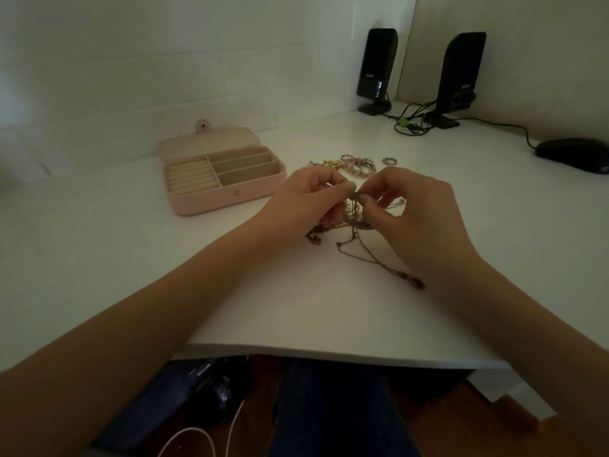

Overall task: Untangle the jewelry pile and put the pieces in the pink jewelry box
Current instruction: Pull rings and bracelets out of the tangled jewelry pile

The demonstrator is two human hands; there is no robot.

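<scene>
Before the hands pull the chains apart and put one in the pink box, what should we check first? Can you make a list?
1. Pink jewelry box lid open: ok.
2. Its compartments free: ok, they look empty.
3. Left hand and right hand both pinch the tangled chains: ok.
4. Chains separated: not ok, still knotted.
5. Pendant end lying loose on the desk: ok.
6. Where the knot sits: cannot tell, fingers hide it.

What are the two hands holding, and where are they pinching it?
Both the left hand and right hand pinch the tangled chains at the top of the bunch.
</scene>
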